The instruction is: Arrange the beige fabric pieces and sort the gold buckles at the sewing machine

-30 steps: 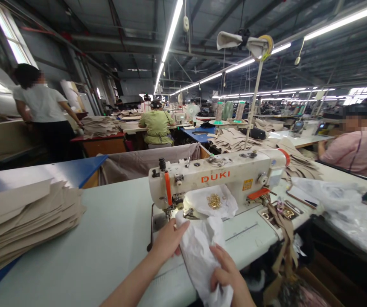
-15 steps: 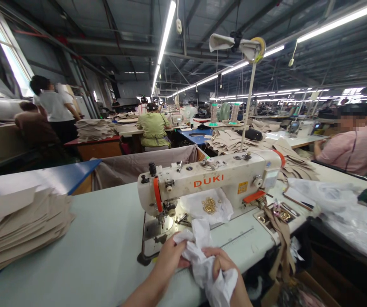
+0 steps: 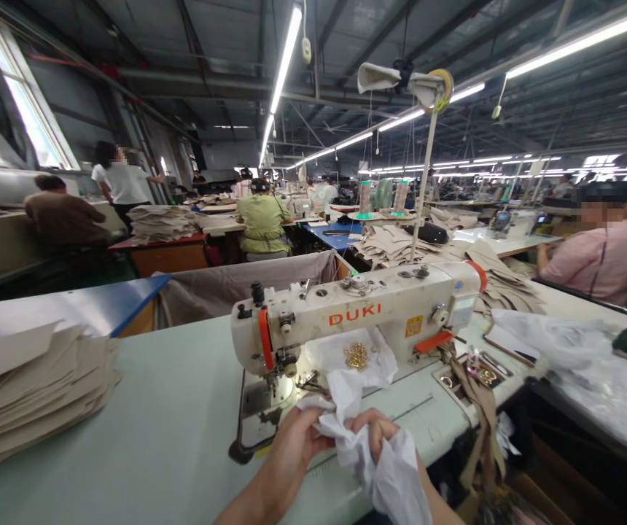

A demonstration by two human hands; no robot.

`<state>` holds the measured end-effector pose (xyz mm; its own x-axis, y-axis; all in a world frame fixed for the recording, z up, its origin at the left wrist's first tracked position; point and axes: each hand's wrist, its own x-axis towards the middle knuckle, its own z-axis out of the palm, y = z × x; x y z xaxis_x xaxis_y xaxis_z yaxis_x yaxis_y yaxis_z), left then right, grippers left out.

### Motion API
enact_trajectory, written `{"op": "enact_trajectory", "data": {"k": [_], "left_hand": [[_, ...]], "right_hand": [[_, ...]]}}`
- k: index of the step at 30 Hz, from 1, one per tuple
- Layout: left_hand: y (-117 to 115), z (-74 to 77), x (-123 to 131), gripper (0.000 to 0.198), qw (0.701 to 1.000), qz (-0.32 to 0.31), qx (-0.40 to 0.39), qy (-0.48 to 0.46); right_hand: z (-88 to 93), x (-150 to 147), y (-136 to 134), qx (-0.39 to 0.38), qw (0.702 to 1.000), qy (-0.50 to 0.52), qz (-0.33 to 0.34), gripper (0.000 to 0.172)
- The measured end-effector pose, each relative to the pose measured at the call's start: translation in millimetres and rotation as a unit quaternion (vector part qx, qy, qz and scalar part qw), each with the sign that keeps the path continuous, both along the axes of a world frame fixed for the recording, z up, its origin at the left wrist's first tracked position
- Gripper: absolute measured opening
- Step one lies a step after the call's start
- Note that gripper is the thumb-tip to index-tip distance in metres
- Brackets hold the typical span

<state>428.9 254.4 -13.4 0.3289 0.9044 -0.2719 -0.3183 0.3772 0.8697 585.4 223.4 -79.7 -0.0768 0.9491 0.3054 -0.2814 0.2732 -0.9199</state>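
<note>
In front of the sewing machine, both of my hands grip a crumpled, thin white sheet (image 3: 347, 430); whether it is paper, cloth or plastic I cannot tell. My left hand (image 3: 291, 446) pinches its left edge, near the needle plate. Wrapped round the gathered middle, my right hand (image 3: 376, 429) has a loose end hanging below it. The sheet's upper end reaches toward a white wrapping (image 3: 324, 350) spread under the machine arm. A heap of small gold-coloured metal pieces (image 3: 356, 356) lies on that wrapping. The white sewing machine (image 3: 313, 310) stands just beyond my hands.
Stacked beige fabric pieces (image 3: 34, 394) lie on the left of the pale table (image 3: 171, 408). At right are a small parts tray (image 3: 456, 394), hanging beige straps (image 3: 480, 415) and clear plastic bags (image 3: 581, 364). A co-worker in pink (image 3: 609, 251) sits at the far right.
My hands and the white sheet have shifted slightly right, with more of the sheet hanging below my right hand. In the left background, a standing person has moved right with an arm extended.
</note>
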Motion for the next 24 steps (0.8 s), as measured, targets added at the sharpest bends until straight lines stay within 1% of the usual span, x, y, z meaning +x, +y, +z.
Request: {"op": "enact_trajectory", "data": {"k": [3, 5, 7, 10, 13, 17, 21, 24], "left_hand": [[5, 14.3, 9, 0.017, 0.999, 0.007, 0.029, -0.023], [12, 20.9, 15, 0.017, 0.998, 0.008, 0.046, -0.039], [21, 23.4, 23, 0.018, 0.997, 0.015, 0.049, -0.058], [37, 19.8, 36, 0.015, 0.995, 0.045, 0.034, -0.082], [54, 11.6, 48, 0.014, 0.994, 0.059, 0.029, -0.087], [74, 1.5, 58, 0.011, 0.994, 0.074, 0.017, -0.08], [84, -3.9, 60, 0.01, 0.992, 0.111, -0.005, -0.063], [86, -5.8, 58, 0.013, 0.991, 0.12, -0.013, -0.052]], "right_hand": [[21.3, 9, 4, 0.05, 0.998, -0.02, -0.026, 0.051], [37.0, 17, 8, 0.069, 0.996, -0.042, -0.045, 0.044], [50.5, 25, 14, 0.073, 0.994, -0.064, -0.049, 0.038], [63.9, 36, 25, 0.093, 0.989, -0.106, -0.047, 0.031], [69.0, 43, 39, 0.103, 0.983, -0.133, -0.067, 0.028], [69.5, 51, 59, 0.067, 0.986, -0.126, -0.089, 0.026], [72.0, 61, 73, 0.055, 0.985, -0.122, -0.113, 0.024], [76.8, 66, 79, 0.052, 0.981, -0.127, -0.135, 0.022]]}}
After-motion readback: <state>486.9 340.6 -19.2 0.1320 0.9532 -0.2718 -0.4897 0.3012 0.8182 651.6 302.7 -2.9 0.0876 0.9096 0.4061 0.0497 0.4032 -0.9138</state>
